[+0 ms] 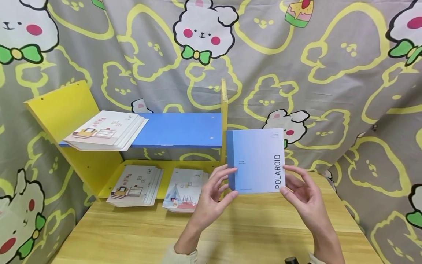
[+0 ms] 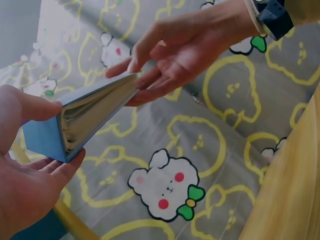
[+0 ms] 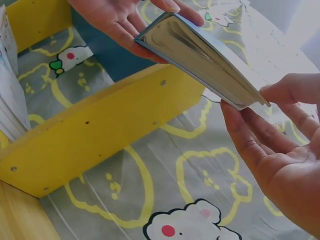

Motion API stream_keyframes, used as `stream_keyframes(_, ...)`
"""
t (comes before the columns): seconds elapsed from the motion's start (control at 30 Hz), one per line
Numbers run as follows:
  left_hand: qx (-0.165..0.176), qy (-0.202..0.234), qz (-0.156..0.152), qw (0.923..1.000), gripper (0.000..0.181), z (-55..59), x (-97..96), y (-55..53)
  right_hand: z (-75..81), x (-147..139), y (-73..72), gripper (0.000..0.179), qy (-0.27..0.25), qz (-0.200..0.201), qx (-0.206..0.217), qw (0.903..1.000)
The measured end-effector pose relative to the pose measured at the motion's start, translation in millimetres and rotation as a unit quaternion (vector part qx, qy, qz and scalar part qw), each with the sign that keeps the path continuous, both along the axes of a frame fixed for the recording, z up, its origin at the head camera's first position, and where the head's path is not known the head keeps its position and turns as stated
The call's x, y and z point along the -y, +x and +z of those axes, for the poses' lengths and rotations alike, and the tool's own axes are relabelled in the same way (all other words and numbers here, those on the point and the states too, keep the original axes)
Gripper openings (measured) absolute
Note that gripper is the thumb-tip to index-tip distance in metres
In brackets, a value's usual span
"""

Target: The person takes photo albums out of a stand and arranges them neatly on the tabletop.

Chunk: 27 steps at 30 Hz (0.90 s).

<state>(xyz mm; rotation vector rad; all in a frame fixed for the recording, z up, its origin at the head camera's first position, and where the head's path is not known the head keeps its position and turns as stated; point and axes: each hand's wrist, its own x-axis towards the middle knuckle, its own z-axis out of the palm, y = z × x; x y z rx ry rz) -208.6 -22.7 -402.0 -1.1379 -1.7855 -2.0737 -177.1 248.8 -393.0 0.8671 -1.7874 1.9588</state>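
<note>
Both hands hold up a light-blue photo album [image 1: 257,161] with "POLAROID" printed along its right edge. My left hand [image 1: 212,196] pinches the spine side, thumb on the front cover and fingers behind. On the opposite edge, my right hand [image 1: 304,200] pinches the cover corner between thumb and fingers. In the left wrist view the album [image 2: 95,112] shows its page block from below, with the thick spine toward the left hand [image 2: 30,165]. The right wrist view shows the right fingers at the thin open edge of the album [image 3: 200,62].
A yellow and blue shelf [image 1: 184,128] stands to the left on the wooden table [image 1: 263,227]. One stack of white booklets [image 1: 107,128] lies on its blue board; two more stacks, a left one [image 1: 135,185] and a right one [image 1: 184,189], lie below. A patterned curtain [image 1: 263,55] hangs behind.
</note>
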Motion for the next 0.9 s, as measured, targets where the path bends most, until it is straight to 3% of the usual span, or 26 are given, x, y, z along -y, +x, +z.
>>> stream_keyframes(0.43, 0.002, 0.003, -0.008, 1.0000, 0.052, -3.8, -33.1, -8.0, -0.6, -26.7, 3.3, 0.057, -0.027, -0.021, -0.020, 0.9992)
stream_keyframes(0.73, 0.020, 0.007, -0.016, 0.9997, 0.051, -6.0, -54.1, -12.7, 1.8, -40.7, 8.1, 0.058, -0.004, -0.084, 0.033, 0.9959)
stream_keyframes(0.9, 0.019, 0.014, -0.021, 0.9995, 0.051, -10.3, -63.3, -14.6, 1.7, -49.4, 8.3, 0.061, -0.010, -0.073, 0.018, 0.9971)
